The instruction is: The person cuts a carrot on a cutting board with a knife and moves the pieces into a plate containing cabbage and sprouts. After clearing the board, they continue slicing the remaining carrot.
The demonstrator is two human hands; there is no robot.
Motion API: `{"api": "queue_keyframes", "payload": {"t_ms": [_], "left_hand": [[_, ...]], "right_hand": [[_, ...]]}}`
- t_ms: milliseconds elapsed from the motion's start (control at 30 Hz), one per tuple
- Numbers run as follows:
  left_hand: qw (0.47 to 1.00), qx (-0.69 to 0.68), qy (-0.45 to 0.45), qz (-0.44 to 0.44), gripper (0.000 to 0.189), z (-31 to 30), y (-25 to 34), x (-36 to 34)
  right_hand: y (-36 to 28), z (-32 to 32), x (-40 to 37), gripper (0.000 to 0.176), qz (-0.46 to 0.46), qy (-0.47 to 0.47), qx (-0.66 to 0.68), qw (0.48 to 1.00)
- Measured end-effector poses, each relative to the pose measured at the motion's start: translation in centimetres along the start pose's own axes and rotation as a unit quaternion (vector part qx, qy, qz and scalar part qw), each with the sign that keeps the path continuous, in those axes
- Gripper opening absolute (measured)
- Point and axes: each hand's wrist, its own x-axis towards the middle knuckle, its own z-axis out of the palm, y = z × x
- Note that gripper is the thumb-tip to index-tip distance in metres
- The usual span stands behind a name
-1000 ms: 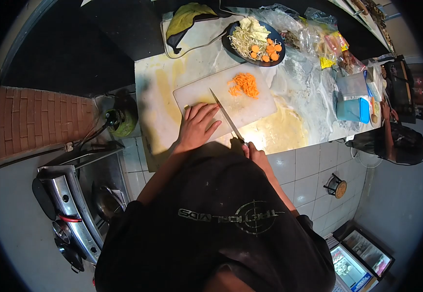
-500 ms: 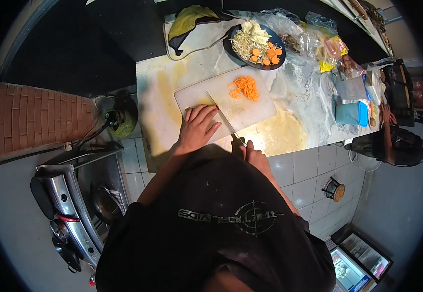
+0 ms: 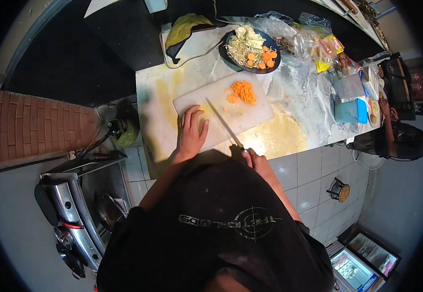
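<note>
Left hand [image 3: 190, 134]: palm down on the left part of the white cutting board [image 3: 243, 117], in the left half of the table [image 3: 289, 129], close to its near edge. Fingers bent and close together, thumb spread apart; cannot tell if anything is pressed beneath the fingertips.

Right hand [image 3: 258, 163]: at the near edge, fingers wrapped tight round the handle of a knife [image 3: 225, 122]. Blade slants across the board toward its far left, between the left hand and the cut carrot [image 3: 242, 92]. Cannot tell whether the blade touches the board.

Carrot: orange strips heaped at the board's far right, one stray strip nearer the blade.

Dark plate [image 3: 269, 40] by the far edge, just beyond the board; on it bean sprouts [image 3: 239, 52], cabbage [image 3: 249, 36], carrot rounds [image 3: 268, 57]. Clear plastic bags [image 3: 301, 44] right of the plate, along the same edge. Blue tub [image 3: 349, 112] near the right end; another person [image 3: 404, 141] just past there.
</note>
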Motion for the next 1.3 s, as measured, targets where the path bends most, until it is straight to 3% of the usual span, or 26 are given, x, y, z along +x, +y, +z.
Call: {"api": "queue_keyframes", "payload": {"t_ms": [100, 167, 300, 600, 833, 967, 1133, 1300], "left_hand": [[0.995, 0.098, -0.006, 0.013, 0.037, -0.3, 0.4, 0.4], [0.995, 0.101, -0.012, 0.019, 0.037, -0.1, 0.1, 0.6], [0.993, 0.102, -0.027, 0.046, 0.037, 0.0, -0.8, 1.6], [0.987, 0.026, -0.111, 0.116, 0.041, 1.0, -1.7, 5.7], [0.980, 0.030, -0.110, 0.165, 0.038, 2.1, -0.3, 8.4], [0.984, 0.054, -0.033, 0.168, 0.027, 4.3, 2.6, 14.0], [0.978, 0.129, -0.126, 0.105, 0.016, 9.8, 4.7, 21.9], [0.966, 0.198, -0.152, 0.073, 0.018, 12.4, 4.9, 23.2]], "right_hand": [[1.0, 0.9, 0.4, 0.041, -0.016, -0.025, 0.007, 1.000], [1.5, 1.2, 0.5, 0.039, 0.008, 0.017, -0.071, 0.997], [2.3, 0.8, 0.7, 0.036, 0.007, 0.086, -0.066, 0.994], [2.9, 0.2, 0.6, 0.037, 0.019, 0.115, 0.085, 0.990], [5.4, 0.9, -0.7, 0.038, 0.045, 0.172, 0.149, 0.973], [5.9, 0.4, -1.6, 0.037, 0.062, 0.216, 0.172, 0.959], [6.4, 0.0, -2.1, 0.037, 0.095, 0.236, 0.196, 0.947], [5.9, -0.7, -2.0, 0.035, 0.115, 0.228, 0.217, 0.942]]}}
